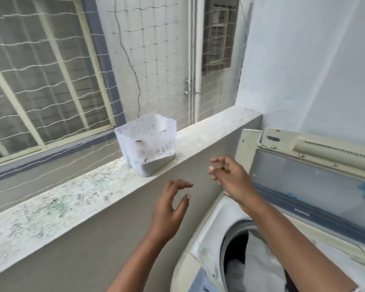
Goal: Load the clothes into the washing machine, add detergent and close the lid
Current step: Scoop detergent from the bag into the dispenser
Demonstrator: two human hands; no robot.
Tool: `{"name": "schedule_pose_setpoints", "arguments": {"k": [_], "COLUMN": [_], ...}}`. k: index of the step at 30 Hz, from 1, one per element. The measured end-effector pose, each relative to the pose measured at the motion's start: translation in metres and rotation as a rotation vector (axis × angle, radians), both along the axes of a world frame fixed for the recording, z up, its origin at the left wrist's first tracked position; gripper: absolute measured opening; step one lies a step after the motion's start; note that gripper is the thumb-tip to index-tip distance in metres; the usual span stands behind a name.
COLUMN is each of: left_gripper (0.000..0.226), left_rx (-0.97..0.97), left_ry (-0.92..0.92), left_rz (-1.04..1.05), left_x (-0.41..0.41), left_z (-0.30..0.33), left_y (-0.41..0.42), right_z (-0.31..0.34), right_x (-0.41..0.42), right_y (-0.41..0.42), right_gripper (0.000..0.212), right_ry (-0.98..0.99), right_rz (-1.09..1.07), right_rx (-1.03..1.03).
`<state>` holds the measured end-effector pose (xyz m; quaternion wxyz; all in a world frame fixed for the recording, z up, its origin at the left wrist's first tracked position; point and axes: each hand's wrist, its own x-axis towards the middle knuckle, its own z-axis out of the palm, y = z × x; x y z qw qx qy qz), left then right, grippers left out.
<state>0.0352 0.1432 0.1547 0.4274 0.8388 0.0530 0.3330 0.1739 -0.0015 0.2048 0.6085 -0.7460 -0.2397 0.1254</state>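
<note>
At the centre of the frame, a cut-open translucent plastic container stands on the speckled stone ledge, some pale stuff settled in its bottom, likely the detergent. Both hands hover below it, holding nothing: the left hand with fingers loosely curved, the right hand with fingers relaxed and slightly spread. At lower right the washing machine has its lid raised, and dark and pale clothes lie in the drum. Loading looks done, so the detergent step seems in hand. Next the hands must reach up to the container and grip its flimsy walls without crushing or spilling.
</note>
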Motion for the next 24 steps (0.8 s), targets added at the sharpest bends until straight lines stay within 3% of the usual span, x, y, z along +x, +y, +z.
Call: {"name": "schedule_pose_setpoints", "arguments": {"k": [8,13,20,24], "left_gripper": [0.03,0.038,0.065,0.072], "left_rx": [0.055,0.149,0.307,0.436], "left_ry": [0.265,0.385,0.564,0.548], "left_rz": [-0.339,-0.492,-0.563,-0.578], "left_x": [0.071,0.115,0.171,0.197], "left_z": [-0.057,-0.093,-0.131,-0.15], "left_y": [-0.056,-0.095,-0.14,-0.156], "right_z": [-0.077,-0.118,-0.161,-0.184], "right_x": [0.033,0.044,0.06,0.068], "right_y": [-0.131,-0.204,-0.26,-0.267], "right_gripper": [0.017,0.035,0.067,0.081], "right_ry": [-0.06,-0.083,-0.193,-0.262], "right_rz": [-0.293,-0.404,-0.386,-0.325], "right_rx": [-0.344,-0.589,-0.946,-1.083]}}
